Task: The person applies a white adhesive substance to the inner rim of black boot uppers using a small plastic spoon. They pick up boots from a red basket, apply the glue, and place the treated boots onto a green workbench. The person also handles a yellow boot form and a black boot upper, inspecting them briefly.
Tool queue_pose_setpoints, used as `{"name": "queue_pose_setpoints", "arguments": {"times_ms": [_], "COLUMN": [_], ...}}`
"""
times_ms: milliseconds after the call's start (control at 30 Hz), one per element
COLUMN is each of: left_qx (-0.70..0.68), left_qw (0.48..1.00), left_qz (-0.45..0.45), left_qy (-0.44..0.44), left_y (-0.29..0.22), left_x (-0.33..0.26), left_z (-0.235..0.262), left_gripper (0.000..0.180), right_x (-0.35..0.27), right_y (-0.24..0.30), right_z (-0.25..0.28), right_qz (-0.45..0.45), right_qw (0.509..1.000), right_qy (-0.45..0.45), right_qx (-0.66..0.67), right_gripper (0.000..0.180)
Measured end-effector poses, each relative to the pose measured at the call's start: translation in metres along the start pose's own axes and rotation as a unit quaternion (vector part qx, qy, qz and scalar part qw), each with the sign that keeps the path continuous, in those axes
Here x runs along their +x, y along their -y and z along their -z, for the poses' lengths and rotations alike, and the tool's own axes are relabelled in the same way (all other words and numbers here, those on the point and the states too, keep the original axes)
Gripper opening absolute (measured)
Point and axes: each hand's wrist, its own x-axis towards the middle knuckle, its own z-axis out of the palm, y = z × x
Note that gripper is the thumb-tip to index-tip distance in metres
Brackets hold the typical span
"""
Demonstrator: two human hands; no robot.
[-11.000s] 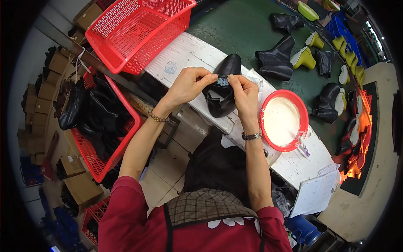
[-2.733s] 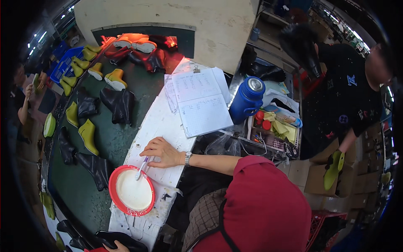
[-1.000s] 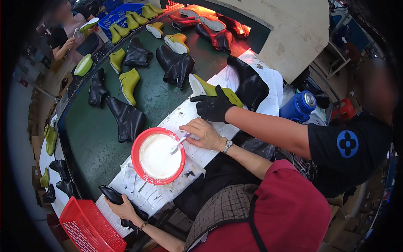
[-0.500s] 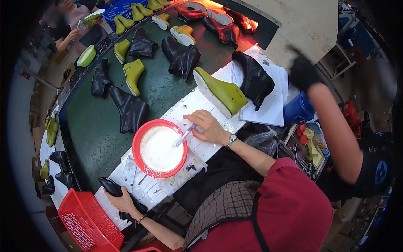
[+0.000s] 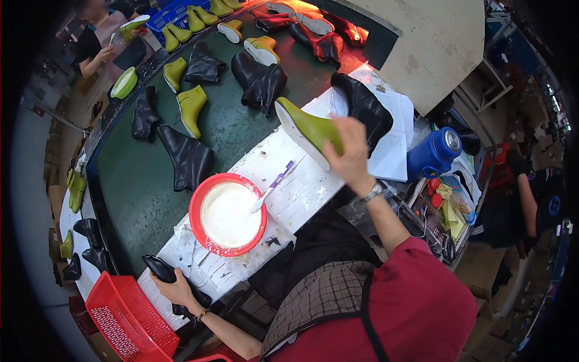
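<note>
My right hand (image 5: 350,151) reaches up the white paper-covered bench (image 5: 301,193) and closes on the shaft of a green boot (image 5: 304,130) that lies on its side, pale sole toward the left. My left hand (image 5: 176,291) rests at the bench's lower left end, gripping a black boot (image 5: 158,269). Between the two hands stands a red bowl (image 5: 196,208) of white paste. A purple-handled brush (image 5: 274,184) leans in it, with no hand on it.
A black boot (image 5: 365,108) stands on papers behind the green one, and a blue flask (image 5: 434,154) to its right. A dark green belt (image 5: 145,187) carries several black and green boots. A red basket (image 5: 129,320) sits lower left. Other people work at the top left (image 5: 96,45) and right (image 5: 537,199).
My right hand let go of the brush, which stays in the bowl, and moved up right onto the green boot. Another person's gloved arm has left the bench.
</note>
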Motion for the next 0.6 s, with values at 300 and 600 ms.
{"name": "queue_pose_setpoints", "arguments": {"times_ms": [300, 600], "left_qx": [-0.015, -0.063], "left_qw": [1.0, 0.996], "left_qz": [0.004, -0.051], "left_qy": [0.01, -0.025], "left_y": [-0.002, 0.014], "left_x": [0.0, 0.004], "left_z": [-0.001, -0.004], "left_gripper": [0.084, 0.08], "right_x": [0.04, 0.049], "right_y": [-0.131, -0.107], "right_z": [0.017, 0.074], "right_qz": [-0.259, -0.268], "right_qw": [0.959, 0.841], "right_qy": [0.071, -0.113], "right_qx": [-0.091, 0.456], "right_gripper": [0.049, 0.033]}}
